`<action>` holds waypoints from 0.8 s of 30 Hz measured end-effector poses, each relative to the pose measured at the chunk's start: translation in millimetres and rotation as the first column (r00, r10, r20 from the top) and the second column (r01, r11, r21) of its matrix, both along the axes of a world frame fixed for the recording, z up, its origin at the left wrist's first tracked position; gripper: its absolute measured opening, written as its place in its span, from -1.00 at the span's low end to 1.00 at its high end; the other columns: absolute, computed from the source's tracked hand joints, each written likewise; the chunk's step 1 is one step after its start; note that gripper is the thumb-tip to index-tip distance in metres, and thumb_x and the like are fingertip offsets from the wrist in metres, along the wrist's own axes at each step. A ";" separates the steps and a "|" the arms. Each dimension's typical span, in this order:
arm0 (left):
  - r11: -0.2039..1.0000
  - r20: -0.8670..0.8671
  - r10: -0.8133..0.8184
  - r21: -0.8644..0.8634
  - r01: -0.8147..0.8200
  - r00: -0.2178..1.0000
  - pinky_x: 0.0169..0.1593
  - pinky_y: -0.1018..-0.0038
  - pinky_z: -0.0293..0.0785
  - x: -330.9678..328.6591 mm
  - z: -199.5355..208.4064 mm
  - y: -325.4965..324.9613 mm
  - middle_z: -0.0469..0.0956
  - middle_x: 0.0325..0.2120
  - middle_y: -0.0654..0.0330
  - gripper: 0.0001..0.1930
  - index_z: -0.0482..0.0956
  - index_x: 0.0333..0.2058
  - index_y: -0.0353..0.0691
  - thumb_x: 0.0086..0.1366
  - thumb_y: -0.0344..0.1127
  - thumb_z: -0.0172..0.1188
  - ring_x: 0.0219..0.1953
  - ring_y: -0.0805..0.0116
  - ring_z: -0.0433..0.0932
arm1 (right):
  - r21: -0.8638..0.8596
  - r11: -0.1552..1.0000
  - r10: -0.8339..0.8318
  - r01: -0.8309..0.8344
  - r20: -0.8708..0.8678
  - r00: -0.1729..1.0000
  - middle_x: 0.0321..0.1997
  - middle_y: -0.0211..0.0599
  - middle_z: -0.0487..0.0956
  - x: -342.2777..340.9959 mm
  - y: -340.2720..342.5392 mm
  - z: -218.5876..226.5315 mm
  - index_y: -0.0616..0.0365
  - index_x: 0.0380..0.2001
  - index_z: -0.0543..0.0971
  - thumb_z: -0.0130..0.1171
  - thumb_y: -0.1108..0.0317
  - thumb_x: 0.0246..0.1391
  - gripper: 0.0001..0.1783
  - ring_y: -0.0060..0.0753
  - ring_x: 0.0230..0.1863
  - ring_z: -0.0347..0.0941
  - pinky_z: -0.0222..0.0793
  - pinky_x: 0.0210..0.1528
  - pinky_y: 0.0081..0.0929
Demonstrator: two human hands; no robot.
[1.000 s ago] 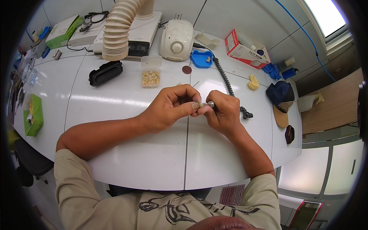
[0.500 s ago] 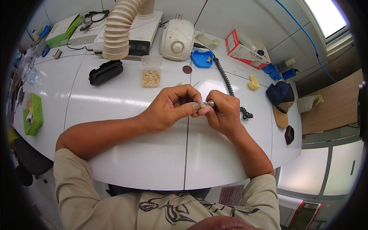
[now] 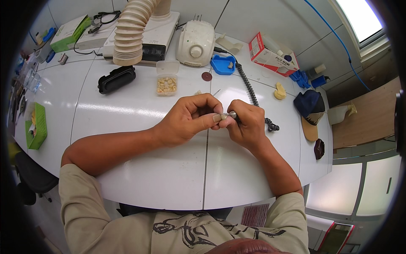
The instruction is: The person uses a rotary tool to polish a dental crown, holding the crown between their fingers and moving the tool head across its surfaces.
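Above the middle of the table, my left hand [image 3: 186,118] is closed, pinching a small off-white tooth-like piece [image 3: 224,116] between thumb and fingertips. My right hand [image 3: 247,122] wraps around a handpiece with a rounded metal nose [image 3: 232,114]; most of its body is hidden by the fingers. The nose is close against the piece, and the fingertips of both hands meet there. A coiled black cord [image 3: 247,84] runs from behind my right hand to the white control unit [image 3: 195,44]. Just beyond my left hand lies a thin pointed metal tool [image 3: 217,92].
An open clear box of yellowish tooth-like pieces [image 3: 166,86] stands beyond my left hand, beside a black case [image 3: 117,79]. A ribbed hose [image 3: 129,36] hangs behind them. Farther right are a blue tray [image 3: 222,65], a yellowish cast [image 3: 279,91] and a cap [image 3: 311,110].
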State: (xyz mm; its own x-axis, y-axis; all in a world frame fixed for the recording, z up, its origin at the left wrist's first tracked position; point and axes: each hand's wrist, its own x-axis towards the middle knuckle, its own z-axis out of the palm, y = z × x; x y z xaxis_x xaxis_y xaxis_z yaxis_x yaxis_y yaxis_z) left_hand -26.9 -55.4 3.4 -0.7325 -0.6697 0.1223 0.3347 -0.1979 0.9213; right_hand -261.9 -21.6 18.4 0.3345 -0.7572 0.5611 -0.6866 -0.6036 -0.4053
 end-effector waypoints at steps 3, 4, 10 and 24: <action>1.000 0.001 0.000 -0.003 0.000 1.000 0.14 0.49 0.63 -1.0 -1.2 0.3 0.63 -0.06 0.23 -0.82 0.55 0.05 -0.31 0.57 -0.39 0.19 -0.02 0.54 0.66 | 0.007 1.000 0.011 -0.011 0.005 1.000 -0.63 -0.30 0.46 0.1 0.6 1.5 0.10 -0.49 0.49 0.57 -0.01 0.13 -0.49 -0.19 -0.66 0.37 0.24 -0.57 -0.31; 1.000 0.003 0.001 -0.010 -0.001 1.000 0.13 0.50 0.63 -1.9 -1.0 0.4 0.63 -0.06 0.23 -0.82 0.55 0.05 -0.31 0.57 -0.39 0.20 -0.03 0.54 0.66 | 0.007 1.000 0.009 -0.009 0.003 1.000 -0.63 -0.30 0.46 -1.0 1.0 1.6 0.10 -0.49 0.49 0.57 -0.01 0.13 -0.49 -0.19 -0.66 0.37 0.24 -0.57 -0.31; 1.000 0.000 -0.008 -0.018 0.008 1.000 0.12 0.51 0.62 -2.0 -1.2 -0.3 0.63 -0.07 0.24 -0.82 0.56 0.04 -0.31 0.57 -0.38 0.20 -0.03 0.55 0.65 | -0.003 1.000 0.007 -0.007 -0.006 1.000 -0.62 -0.30 0.45 -2.0 1.5 2.3 0.11 -0.48 0.50 0.56 -0.01 0.14 -0.49 -0.20 -0.65 0.37 0.25 -0.57 -0.31; 1.000 -0.009 -0.025 0.013 0.025 1.000 0.08 0.50 0.60 -1.4 3.4 1.5 0.54 -0.06 0.30 -0.85 0.54 -0.02 -0.24 0.57 -0.36 0.27 -0.09 0.55 0.61 | -0.048 0.999 0.018 -0.018 -0.007 1.000 -0.63 -0.30 0.45 -1.7 0.7 -0.6 0.11 -0.50 0.48 0.55 -0.08 0.14 -0.44 -0.21 -0.66 0.37 0.25 -0.58 -0.31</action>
State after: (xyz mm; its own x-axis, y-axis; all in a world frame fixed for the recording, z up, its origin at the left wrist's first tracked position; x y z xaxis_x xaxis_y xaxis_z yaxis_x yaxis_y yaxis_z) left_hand -28.2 -54.0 6.8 -0.7479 -0.6528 0.1202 0.3376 -0.2181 0.9157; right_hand -263.6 -20.9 17.8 0.3518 -0.7231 0.5944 -0.6778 -0.6348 -0.3710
